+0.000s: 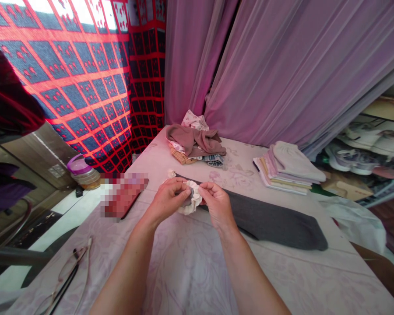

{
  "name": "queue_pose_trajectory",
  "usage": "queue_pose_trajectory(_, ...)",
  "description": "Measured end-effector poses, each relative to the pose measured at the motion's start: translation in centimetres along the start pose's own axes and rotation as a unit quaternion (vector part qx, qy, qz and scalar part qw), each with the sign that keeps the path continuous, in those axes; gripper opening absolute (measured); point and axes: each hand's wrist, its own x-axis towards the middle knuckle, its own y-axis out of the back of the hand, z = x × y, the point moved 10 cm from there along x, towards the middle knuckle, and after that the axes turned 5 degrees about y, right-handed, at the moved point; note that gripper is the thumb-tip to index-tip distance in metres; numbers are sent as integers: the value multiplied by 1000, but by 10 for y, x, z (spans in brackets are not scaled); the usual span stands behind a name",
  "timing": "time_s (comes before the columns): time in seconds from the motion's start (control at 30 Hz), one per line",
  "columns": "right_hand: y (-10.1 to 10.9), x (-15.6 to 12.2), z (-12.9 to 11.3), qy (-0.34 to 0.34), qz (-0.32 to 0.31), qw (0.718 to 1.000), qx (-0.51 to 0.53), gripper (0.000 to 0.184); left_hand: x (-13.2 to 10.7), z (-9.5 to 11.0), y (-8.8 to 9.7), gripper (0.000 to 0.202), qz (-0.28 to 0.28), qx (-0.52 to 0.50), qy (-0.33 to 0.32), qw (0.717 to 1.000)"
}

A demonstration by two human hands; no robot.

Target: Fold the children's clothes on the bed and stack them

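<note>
A dark grey garment (276,221), folded long and narrow, lies across the table in front of me. At its left end is a cream ruffled trim (194,203). My left hand (169,197) pinches this trim between thumb and fingers from the left. From the other side my right hand (218,203) grips the trim with thumb and fingertips, close to the left hand. A bit of grey cloth shows inside the ruffle. More cream ruffle sticks out beyond the left hand. The fingers hide part of the trim.
A heap of clothes (197,142) lies at the table's far end, and folded cloths (287,168) are stacked to the right. Left are a pixelated reddish object (126,197) and eyeglasses (74,267). A purple-lidded jar (83,170) stands beyond the table, shoes (344,157) on a right shelf.
</note>
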Motion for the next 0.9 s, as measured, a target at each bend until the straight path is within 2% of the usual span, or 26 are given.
queue_pose_trajectory(0.37, 3, 0, 5, -14, 10, 1000, 22, 36, -2, 10, 4, 20, -13, 21, -20, 1000)
queue_pose_trajectory(0.67, 18, 8, 16, -70, 45, 989, 125, 39, -5, 10, 8, 10, -16, 76, -28, 997)
queue_pose_trajectory(0.9, 38, 14, 14, -65, 73, 987, 130, 39, -6, -1, 4, 16, -56, -45, 15, 997)
